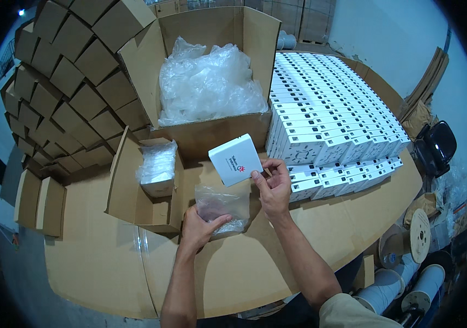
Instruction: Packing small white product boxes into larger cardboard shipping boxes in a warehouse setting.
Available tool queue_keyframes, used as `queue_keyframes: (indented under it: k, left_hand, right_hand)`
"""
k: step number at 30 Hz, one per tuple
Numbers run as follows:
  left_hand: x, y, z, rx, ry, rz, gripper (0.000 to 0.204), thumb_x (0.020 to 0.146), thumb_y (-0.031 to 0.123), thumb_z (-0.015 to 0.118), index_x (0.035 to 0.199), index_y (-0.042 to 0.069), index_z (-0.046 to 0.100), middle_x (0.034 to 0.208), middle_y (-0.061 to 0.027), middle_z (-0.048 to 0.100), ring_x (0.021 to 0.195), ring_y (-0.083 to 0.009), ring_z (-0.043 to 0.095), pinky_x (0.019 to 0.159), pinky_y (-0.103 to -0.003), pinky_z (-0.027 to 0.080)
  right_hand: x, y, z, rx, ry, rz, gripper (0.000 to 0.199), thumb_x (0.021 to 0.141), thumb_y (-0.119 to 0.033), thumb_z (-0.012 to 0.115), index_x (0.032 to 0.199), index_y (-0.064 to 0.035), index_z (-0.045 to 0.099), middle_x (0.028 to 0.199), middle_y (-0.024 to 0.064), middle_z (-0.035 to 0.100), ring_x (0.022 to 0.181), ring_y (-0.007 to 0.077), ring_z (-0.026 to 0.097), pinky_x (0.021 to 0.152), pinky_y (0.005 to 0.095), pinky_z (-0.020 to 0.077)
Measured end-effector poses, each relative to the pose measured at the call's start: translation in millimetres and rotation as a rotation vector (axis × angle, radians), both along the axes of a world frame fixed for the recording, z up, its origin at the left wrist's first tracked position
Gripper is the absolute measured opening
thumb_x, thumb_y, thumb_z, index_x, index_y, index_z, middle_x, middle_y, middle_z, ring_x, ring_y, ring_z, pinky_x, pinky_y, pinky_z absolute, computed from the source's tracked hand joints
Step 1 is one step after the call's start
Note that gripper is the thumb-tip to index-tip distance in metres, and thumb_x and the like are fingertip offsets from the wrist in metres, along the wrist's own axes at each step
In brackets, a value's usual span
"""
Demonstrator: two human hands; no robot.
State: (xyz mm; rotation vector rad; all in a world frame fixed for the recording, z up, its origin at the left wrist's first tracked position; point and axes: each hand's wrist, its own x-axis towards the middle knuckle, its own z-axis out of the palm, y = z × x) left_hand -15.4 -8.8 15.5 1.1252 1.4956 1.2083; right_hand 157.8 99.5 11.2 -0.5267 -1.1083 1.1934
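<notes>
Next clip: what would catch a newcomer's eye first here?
Most striking is the big block of small white boxes stacked in tight rows at the table's right. In front of it, the right hand holds up one white box, while the left hand grips a clear plastic bag. Behind them stands an open carton stuffed with crumpled plastic.

Large open carton (211, 136) of crumpled clear plastic at far centre; smaller open carton (135, 202) holding wrapped packs to the left; stacked rows of white boxes (326, 120) at right; wall of folded brown cartons (64, 87) at far left; cable spools (408, 240) near right, beside the cardboard-covered table (97, 268).
</notes>
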Motion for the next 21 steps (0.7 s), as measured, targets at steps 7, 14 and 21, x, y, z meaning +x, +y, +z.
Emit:
queue_keyframes:
  k: [7,14,21]
  left_hand:
    - [-2,2,-4,-0.018,0.059,0.023,0.038,0.077,0.016,0.088,0.105,-0.003,0.071,0.096,-0.0113,0.075,0.087,-0.0169,0.071,0.082,-0.033,0.056]
    - [-2,1,-5,0.016,0.130,0.066,0.042,0.074,0.018,0.090,0.106,-0.003,0.071,0.099,-0.0133,0.076,0.091,-0.0200,0.072,0.084,-0.035,0.056]
    - [-3,1,-5,0.023,0.132,0.054,0.044,0.074,0.018,0.090,0.106,-0.004,0.071,0.100,-0.0147,0.075,0.092,-0.0213,0.072,0.085,-0.036,0.056]
  right_hand:
    - [3,0,0,-0.002,-0.044,0.024,0.027,0.092,0.004,0.068,0.110,-0.0011,0.050,0.116,0.0125,0.058,0.104,0.0154,0.061,0.091,0.0277,0.0527]
    - [3,-7,8,-0.116,-0.095,0.113,0.027,0.092,0.001,0.069,0.109,-0.0045,0.050,0.110,0.0077,0.063,0.093,0.0108,0.059,0.080,0.0240,0.0497]
    - [5,2,-2,-0.038,-0.091,0.139,0.025,0.092,0.001,0.068,0.110,-0.0045,0.050,0.108,0.0067,0.063,0.092,0.0103,0.059,0.082,0.0250,0.0494]
